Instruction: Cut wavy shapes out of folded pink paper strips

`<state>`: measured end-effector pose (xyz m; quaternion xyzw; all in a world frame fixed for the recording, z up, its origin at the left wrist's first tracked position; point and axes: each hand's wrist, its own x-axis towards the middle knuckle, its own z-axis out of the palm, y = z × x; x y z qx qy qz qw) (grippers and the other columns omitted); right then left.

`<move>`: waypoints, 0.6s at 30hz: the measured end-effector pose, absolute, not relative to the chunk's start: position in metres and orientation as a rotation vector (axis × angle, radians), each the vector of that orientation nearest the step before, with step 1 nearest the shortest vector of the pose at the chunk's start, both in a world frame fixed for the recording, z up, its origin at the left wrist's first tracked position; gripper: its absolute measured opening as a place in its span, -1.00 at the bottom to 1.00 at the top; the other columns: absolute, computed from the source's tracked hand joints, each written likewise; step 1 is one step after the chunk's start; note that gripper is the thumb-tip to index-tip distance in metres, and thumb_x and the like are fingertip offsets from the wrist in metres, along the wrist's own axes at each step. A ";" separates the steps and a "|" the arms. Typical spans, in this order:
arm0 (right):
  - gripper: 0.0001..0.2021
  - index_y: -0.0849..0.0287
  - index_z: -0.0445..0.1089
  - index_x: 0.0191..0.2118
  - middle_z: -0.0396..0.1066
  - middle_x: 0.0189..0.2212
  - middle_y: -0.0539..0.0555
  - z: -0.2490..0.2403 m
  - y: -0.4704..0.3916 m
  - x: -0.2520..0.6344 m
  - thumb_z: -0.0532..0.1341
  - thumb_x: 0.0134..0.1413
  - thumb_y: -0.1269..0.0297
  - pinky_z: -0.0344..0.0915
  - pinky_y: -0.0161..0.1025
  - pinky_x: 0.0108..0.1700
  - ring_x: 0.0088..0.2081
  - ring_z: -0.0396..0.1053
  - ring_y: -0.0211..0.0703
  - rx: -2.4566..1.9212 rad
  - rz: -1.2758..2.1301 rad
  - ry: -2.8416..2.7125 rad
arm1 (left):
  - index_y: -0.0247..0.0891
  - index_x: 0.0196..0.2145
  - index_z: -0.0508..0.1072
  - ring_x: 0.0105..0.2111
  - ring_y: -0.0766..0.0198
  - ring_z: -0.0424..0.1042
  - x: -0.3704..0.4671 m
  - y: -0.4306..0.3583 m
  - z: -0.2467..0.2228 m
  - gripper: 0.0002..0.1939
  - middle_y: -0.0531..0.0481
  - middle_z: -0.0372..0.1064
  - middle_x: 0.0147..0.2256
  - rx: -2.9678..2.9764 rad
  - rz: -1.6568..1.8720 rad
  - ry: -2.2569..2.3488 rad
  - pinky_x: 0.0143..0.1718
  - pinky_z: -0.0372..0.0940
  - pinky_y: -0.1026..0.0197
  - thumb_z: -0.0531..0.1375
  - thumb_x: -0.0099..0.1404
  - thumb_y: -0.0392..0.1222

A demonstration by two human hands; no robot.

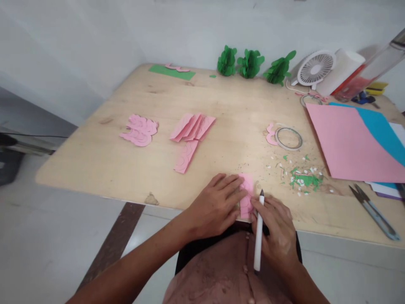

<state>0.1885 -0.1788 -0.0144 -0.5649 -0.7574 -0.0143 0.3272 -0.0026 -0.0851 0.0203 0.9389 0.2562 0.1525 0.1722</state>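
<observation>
A small pink paper strip point(246, 202) with curved pencil-like outlines lies at the table's front edge. My left hand point(218, 207) lies on its left side, fingers stretched out and fingertips pressing the paper. My right hand point(276, 228) grips a white pen point(258, 240), whose dark tip points up and away from the strip; that hand's fingertips touch the strip's right edge. Farther left, pink folded paper point(193, 128) lies with an outlined strip point(185, 157) below it. Beside these is a pile of pink scalloped cutouts point(141, 130).
Green paper scraps point(305, 180), a tape roll point(288, 139) and thread snips point(375, 213) lie to the right, near pink sheets point(354, 143) over blue ones. Green paper shapes point(249, 63) and a white fan point(316, 67) stand along the back. A green strip point(172, 72) lies back left.
</observation>
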 end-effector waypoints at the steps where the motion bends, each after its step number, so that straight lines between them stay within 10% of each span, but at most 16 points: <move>1: -0.68 0.20 0.37 0.03 0.52 -0.16 0.18 -0.013 -0.178 0.188 0.17 0.15 0.48 0.29 0.04 0.00 -0.03 0.40 0.06 -1.484 -0.035 -1.977 | -0.31 0.10 0.32 0.24 0.02 0.15 -0.003 -0.085 0.020 -0.60 -0.25 0.24 0.19 2.659 0.433 0.726 0.23 0.06 -0.12 0.04 0.31 -0.24; 18: -0.74 0.26 0.40 -0.02 0.53 -0.22 0.20 -0.005 -0.176 0.183 0.20 0.15 0.49 0.30 0.01 -0.03 -0.07 0.41 0.07 -1.498 -0.027 -1.955 | -0.32 -0.07 0.30 0.20 0.09 0.21 0.003 -0.088 0.008 -0.79 -0.23 0.33 0.12 2.576 0.629 0.808 0.21 0.09 -0.06 0.05 0.34 -0.27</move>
